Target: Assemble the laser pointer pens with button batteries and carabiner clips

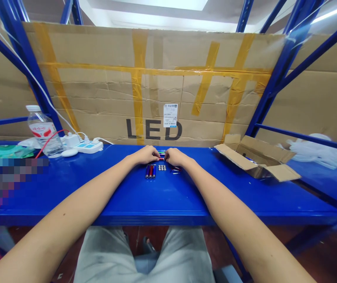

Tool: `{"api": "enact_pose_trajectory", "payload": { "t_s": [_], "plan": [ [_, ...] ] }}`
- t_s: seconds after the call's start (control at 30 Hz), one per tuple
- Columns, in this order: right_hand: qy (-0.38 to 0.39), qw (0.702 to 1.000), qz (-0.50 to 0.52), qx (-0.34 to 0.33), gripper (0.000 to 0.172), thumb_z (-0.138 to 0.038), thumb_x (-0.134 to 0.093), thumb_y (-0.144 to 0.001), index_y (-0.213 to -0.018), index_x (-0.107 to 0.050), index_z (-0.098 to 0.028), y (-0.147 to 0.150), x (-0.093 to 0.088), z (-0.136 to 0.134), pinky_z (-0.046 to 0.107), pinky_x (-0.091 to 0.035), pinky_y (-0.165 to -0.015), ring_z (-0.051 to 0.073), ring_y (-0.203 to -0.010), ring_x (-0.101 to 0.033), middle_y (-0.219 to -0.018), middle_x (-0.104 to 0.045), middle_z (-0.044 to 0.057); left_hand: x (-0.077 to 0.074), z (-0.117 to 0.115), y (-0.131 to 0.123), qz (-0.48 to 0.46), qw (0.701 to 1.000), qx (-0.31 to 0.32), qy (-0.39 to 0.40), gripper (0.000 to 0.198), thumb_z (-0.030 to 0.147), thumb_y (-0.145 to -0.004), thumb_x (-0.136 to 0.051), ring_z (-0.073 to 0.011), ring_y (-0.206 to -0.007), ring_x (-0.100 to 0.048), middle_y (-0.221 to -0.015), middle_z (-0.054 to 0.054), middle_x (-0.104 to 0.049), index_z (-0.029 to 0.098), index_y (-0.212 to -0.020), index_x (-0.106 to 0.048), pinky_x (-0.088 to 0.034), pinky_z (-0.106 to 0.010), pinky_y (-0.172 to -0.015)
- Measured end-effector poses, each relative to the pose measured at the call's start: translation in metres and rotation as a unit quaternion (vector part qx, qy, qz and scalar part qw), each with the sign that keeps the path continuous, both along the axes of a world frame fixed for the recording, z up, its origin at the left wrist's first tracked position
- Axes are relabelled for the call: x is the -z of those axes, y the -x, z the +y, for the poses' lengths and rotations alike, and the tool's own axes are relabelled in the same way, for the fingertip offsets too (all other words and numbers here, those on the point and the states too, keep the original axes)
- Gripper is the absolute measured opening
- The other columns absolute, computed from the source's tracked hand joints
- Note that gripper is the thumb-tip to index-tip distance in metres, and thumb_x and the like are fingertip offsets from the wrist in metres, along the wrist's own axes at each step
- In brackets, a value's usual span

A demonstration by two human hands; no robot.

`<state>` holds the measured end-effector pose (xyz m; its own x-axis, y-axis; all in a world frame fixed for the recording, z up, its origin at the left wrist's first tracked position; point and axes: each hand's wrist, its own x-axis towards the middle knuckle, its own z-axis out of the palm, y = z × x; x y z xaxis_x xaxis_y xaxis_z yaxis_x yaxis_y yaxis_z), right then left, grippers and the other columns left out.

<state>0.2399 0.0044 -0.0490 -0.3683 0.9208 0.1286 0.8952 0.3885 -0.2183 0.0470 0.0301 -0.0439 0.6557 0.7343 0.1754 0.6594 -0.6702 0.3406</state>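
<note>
On the blue table (121, 196), my left hand (148, 154) and my right hand (176, 157) meet near the back edge. Between them lies a small red tube (162, 158), its left end pinched by my left fingers and its right end at my right fingertips. Behind it are green and blue tubes (161, 152), partly hidden by my hands. Nearer to me, red and blue metallic tubes (151, 171) stand side by side in a row. Right of them sit several small silver pieces (162, 167) in rows. Small dark red and blue clips (175, 170) lie below my right hand.
An open cardboard box (253, 155) is at the right. At the left are a plastic bottle (45, 133), a white power strip (89, 146) and a red cable. A large cardboard panel (106, 94) and blue rack posts rise behind.
</note>
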Motion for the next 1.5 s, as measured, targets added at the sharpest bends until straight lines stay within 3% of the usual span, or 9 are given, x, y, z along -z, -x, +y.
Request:
{"api": "enact_pose_trajectory", "payload": {
  "t_s": [0.37, 0.63, 0.8, 0.93, 1.03, 1.17, 1.3, 1.37, 1.5],
  "plan": [
    [-0.018, 0.992, -0.125, 0.007, 0.024, -0.011, -0.056, -0.082, -0.1, -0.073, -0.011, 0.01, -0.016, -0.022, 0.026, -0.044, -0.074, 0.026, -0.098, -0.066, -0.106, -0.072, 0.019, 0.0, 0.002, -0.001, 0.013, 1.0, 0.014, -0.019, 0.024, 0.027, -0.08, -0.063, -0.0203, -0.086, -0.066, -0.095, -0.006, -0.076, 0.019, -0.097, -0.078, -0.046, -0.027, -0.076],
    [-0.017, 0.992, -0.122, 0.022, 0.025, -0.01, -0.056, -0.082, -0.103, -0.072, -0.01, 0.012, -0.017, -0.025, 0.03, -0.045, -0.074, 0.031, -0.102, -0.064, -0.105, -0.071, 0.022, 0.003, 0.001, -0.002, 0.008, 0.999, 0.022, -0.027, 0.023, 0.028, -0.081, -0.063, -0.0204, -0.086, -0.065, -0.095, -0.006, -0.075, 0.019, -0.095, -0.077, -0.046, -0.028, -0.076],
    [-0.03, 0.99, -0.131, 0.041, 0.024, -0.008, -0.052, -0.084, -0.1, -0.07, -0.009, 0.012, -0.019, -0.027, 0.033, -0.044, -0.081, 0.033, -0.108, -0.058, -0.107, -0.068, 0.023, -0.004, -0.006, -0.006, 0.019, 0.993, 0.033, -0.108, 0.021, 0.027, -0.084, -0.059, -0.0201, -0.083, -0.062, -0.092, -0.008, -0.07, 0.018, -0.091, -0.076, -0.045, -0.029, -0.076],
    [-0.076, 0.995, -0.041, 0.046, 0.018, -0.007, -0.051, -0.086, -0.09, -0.068, -0.011, 0.003, -0.018, -0.022, 0.033, -0.042, -0.088, 0.029, -0.107, -0.058, -0.105, -0.068, 0.019, -0.012, -0.01, -0.005, -0.01, 0.985, 0.033, -0.167, 0.023, 0.028, -0.088, -0.054, -0.0209, -0.086, -0.06, -0.091, -0.009, -0.066, 0.016, -0.094, -0.073, -0.044, -0.031, -0.079],
    [-0.039, 0.99, 0.125, 0.047, 0.015, -0.013, -0.05, -0.091, -0.084, -0.063, -0.014, -0.004, -0.015, -0.013, 0.03, -0.046, -0.079, 0.022, -0.09, -0.064, -0.093, -0.071, 0.014, -0.013, -0.01, -0.003, -0.029, 0.985, 0.023, -0.166, 0.023, 0.029, -0.089, -0.053, -0.0197, -0.085, -0.06, -0.09, -0.008, -0.065, 0.016, -0.093, -0.072, -0.044, -0.031, -0.077],
    [0.113, 0.916, 0.382, 0.051, 0.012, -0.014, -0.047, -0.095, -0.085, -0.053, -0.016, -0.005, -0.011, -0.009, 0.025, -0.049, -0.058, 0.014, -0.06, -0.064, -0.072, -0.066, 0.004, -0.012, -0.01, -0.001, -0.044, 0.984, 0.021, -0.17, 0.021, 0.027, -0.09, -0.052, -0.0189, -0.087, -0.059, -0.091, -0.007, -0.064, 0.015, -0.093, -0.069, -0.044, -0.03, -0.079],
    [0.162, 0.85, 0.498, 0.046, 0.019, -0.014, -0.049, -0.094, -0.076, -0.052, -0.016, -0.003, -0.01, -0.01, 0.023, -0.051, -0.054, 0.012, -0.054, -0.061, -0.057, -0.057, 0.0, -0.011, -0.01, -0.002, -0.043, 0.986, 0.022, -0.161, 0.018, 0.024, -0.089, -0.051, -0.019, -0.09, -0.059, -0.094, -0.008, -0.065, 0.016, -0.094, -0.067, -0.044, -0.03, -0.081],
    [0.142, 0.856, 0.495, 0.047, 0.018, -0.013, -0.049, -0.093, -0.076, -0.054, -0.015, -0.003, -0.009, -0.01, 0.023, -0.051, -0.054, 0.011, -0.052, -0.058, -0.056, -0.057, 0.0, -0.01, -0.012, -0.001, -0.044, 0.988, 0.019, -0.145, 0.018, 0.024, -0.089, -0.051, -0.0192, -0.09, -0.06, -0.095, -0.008, -0.067, 0.016, -0.095, -0.066, -0.044, -0.03, -0.08],
    [0.058, 0.921, 0.385, 0.032, 0.017, -0.007, -0.052, -0.087, -0.101, -0.06, -0.013, -0.004, -0.003, -0.007, 0.023, -0.05, -0.057, 0.012, -0.053, -0.059, -0.06, -0.061, -0.001, -0.008, -0.017, -0.001, -0.044, 0.995, 0.011, -0.085, 0.02, 0.027, -0.09, -0.049, -0.0183, -0.082, -0.061, -0.094, -0.006, -0.069, 0.017, -0.099, -0.063, -0.044, -0.029, -0.072]
  ]
}}
